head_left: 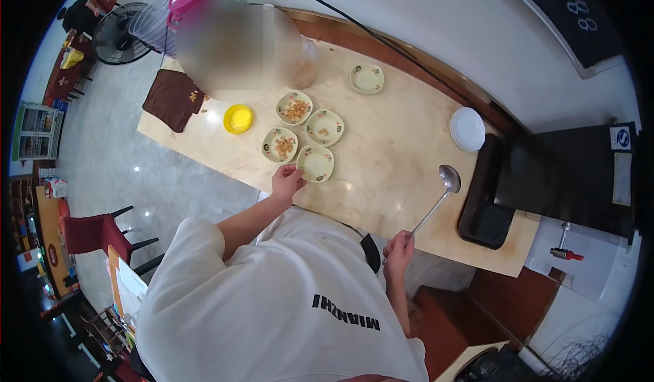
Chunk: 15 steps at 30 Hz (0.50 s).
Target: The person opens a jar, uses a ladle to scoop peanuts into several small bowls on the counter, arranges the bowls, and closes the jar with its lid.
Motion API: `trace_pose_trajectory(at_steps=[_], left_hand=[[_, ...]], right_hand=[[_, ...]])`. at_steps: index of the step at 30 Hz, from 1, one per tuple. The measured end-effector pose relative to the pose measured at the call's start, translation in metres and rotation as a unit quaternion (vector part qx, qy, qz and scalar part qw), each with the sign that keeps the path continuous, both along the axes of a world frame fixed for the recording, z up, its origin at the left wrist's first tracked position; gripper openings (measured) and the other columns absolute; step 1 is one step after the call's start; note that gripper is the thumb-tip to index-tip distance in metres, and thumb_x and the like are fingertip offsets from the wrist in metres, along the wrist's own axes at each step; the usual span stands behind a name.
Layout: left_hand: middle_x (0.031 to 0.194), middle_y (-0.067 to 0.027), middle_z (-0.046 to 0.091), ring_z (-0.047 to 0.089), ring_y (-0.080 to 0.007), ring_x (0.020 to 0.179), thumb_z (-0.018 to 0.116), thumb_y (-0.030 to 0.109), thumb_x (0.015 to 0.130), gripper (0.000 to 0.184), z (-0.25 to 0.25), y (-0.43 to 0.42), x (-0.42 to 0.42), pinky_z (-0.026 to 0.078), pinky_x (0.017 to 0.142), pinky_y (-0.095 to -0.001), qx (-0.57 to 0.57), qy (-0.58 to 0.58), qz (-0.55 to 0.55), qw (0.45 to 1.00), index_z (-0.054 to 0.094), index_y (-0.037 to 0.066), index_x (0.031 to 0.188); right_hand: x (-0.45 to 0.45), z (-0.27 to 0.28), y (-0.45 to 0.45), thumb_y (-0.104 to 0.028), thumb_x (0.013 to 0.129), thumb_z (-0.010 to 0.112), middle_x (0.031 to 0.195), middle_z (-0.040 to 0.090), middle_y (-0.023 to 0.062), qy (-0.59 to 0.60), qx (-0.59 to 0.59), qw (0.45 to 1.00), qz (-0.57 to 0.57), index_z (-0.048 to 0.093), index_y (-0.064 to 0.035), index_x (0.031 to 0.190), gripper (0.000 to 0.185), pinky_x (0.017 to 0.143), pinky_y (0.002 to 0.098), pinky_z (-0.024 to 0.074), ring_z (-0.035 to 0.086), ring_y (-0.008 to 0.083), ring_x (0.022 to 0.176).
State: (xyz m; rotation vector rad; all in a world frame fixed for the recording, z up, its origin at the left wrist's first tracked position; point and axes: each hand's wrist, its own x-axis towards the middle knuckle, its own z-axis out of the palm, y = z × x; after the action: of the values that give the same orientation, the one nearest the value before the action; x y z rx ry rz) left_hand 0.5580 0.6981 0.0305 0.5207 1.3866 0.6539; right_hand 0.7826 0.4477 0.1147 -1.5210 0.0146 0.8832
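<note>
My left hand (287,181) pinches the near-left rim of a small pale green bowl (315,164) at the table's front edge. This bowl holds nothing that I can make out. Three matching bowls crowd around it: the left bowl (280,145) and the upper left bowl (294,108) contain brown crumbly bits, and the upper right bowl (325,127) has only a few. In my right hand (398,249) is the handle of a metal ladle (449,177). Its bowl end is raised over the right part of the table, apart from the dishes.
Farther back on the table (388,136) is another pale green bowl (367,79). A yellow bowl (238,119) and a brown cloth (174,100) with crumbs lie left. White plates (467,129) and a black tray (486,205) are at right. Part of the back left is blurred.
</note>
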Motion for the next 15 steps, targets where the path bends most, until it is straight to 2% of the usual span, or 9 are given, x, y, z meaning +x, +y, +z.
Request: trace_pose_trajectory(at_steps=[2,4,5,7,9,10,12,14,15], left_hand=[[0.095,-0.0045,0.06,0.062,-0.0128,0.078,0.067,0.009,0.09,0.02,-0.006,0.002,-0.002,0.059,0.07,-0.0278,0.007,0.009,0.012,1.0,0.054,0.004,0.105],[0.094,-0.0046,0.06,0.062,-0.0126,0.077,0.068,0.009,0.09,0.02,-0.013,0.003,0.0,0.059,0.07,-0.0269,0.015,-0.001,0.042,0.999,0.054,0.003,0.103],[0.093,-0.0052,0.06,0.062,-0.0129,0.078,0.069,0.014,0.09,0.023,-0.012,0.001,0.001,0.059,0.07,-0.0289,0.018,0.001,0.049,0.999,0.054,0.003,0.103],[0.091,-0.005,0.059,0.062,-0.0131,0.076,0.069,0.019,0.09,0.024,-0.019,-0.001,-0.01,0.057,0.068,-0.0292,-0.007,-0.016,0.037,0.999,0.055,0.004,0.102],[0.09,-0.0048,0.059,0.061,-0.0133,0.075,0.07,0.023,0.09,0.024,-0.015,-0.004,-0.024,0.056,0.067,-0.0295,-0.035,-0.037,0.024,0.998,0.055,0.005,0.1],[0.087,-0.0043,0.059,0.06,-0.0136,0.075,0.069,0.026,0.091,0.025,-0.003,-0.006,-0.034,0.053,0.065,-0.0299,-0.044,0.022,0.024,0.999,0.056,0.006,0.098],[0.082,-0.0036,0.058,0.058,-0.0135,0.074,0.066,0.029,0.092,0.024,0.0,0.002,-0.062,0.049,0.063,-0.03,-0.022,0.11,0.017,0.994,0.056,0.007,0.095],[0.078,-0.0038,0.057,0.055,-0.014,0.074,0.064,0.028,0.092,0.023,-0.009,0.028,-0.103,0.047,0.065,-0.0299,0.07,0.195,0.015,0.978,0.056,0.006,0.093],[0.077,-0.0043,0.056,0.053,-0.0147,0.072,0.065,0.028,0.091,0.024,-0.013,0.048,-0.121,0.046,0.067,-0.03,0.129,0.25,0.02,0.959,0.056,0.005,0.091]], right_hand=[[-0.009,0.002,0.002,-0.026,0.104,0.049,0.062,0.036,-0.0051,0.013,0.01,1.0,0.001,0.048,-0.0096,0.091,0.021,0.037,0.023,0.0225,0.031,0.0033,0.044],[-0.014,0.003,0.001,-0.028,0.106,0.043,0.066,0.04,-0.0026,-0.001,0.006,0.999,0.05,0.053,-0.0049,0.112,0.026,0.039,0.023,0.031,0.037,0.0046,0.049],[-0.018,0.001,0.001,-0.028,0.106,0.043,0.066,0.04,-0.0026,-0.002,0.008,0.999,0.052,0.053,-0.0049,0.112,0.026,0.039,0.023,0.031,0.037,0.0046,0.049],[-0.026,-0.005,0.002,-0.024,0.106,0.041,0.07,0.045,0.0004,-0.006,-0.02,0.997,0.08,0.046,-0.0039,0.135,0.035,0.046,0.0235,0.0424,0.045,0.007,0.056],[-0.037,0.003,0.008,-0.023,0.106,0.04,0.074,0.048,0.0018,-0.07,-0.02,0.993,0.092,0.04,-0.0049,0.14,0.039,0.05,0.0241,0.0459,0.047,0.0079,0.059],[-0.041,0.007,0.009,-0.021,0.106,0.039,0.077,0.051,0.0032,-0.129,-0.021,0.986,0.105,0.034,-0.0059,0.146,0.043,0.054,0.0247,0.0495,0.049,0.0088,0.061],[-0.044,0.012,0.01,-0.023,0.105,0.039,0.086,0.057,0.0059,-0.13,-0.009,0.988,0.085,0.039,-0.0051,0.141,0.04,0.06,0.0285,0.0521,0.053,0.0117,0.068],[-0.046,0.036,0.018,-0.026,0.103,0.043,0.098,0.059,0.0089,-0.006,0.087,0.993,0.079,0.04,-0.0061,0.138,0.04,0.071,0.033,0.0522,0.056,0.015,0.081],[-0.045,0.046,0.024,-0.026,0.103,0.043,0.098,0.059,0.0089,-0.008,0.087,0.993,0.08,0.04,-0.0061,0.138,0.04,0.071,0.033,0.0522,0.056,0.015,0.081]])
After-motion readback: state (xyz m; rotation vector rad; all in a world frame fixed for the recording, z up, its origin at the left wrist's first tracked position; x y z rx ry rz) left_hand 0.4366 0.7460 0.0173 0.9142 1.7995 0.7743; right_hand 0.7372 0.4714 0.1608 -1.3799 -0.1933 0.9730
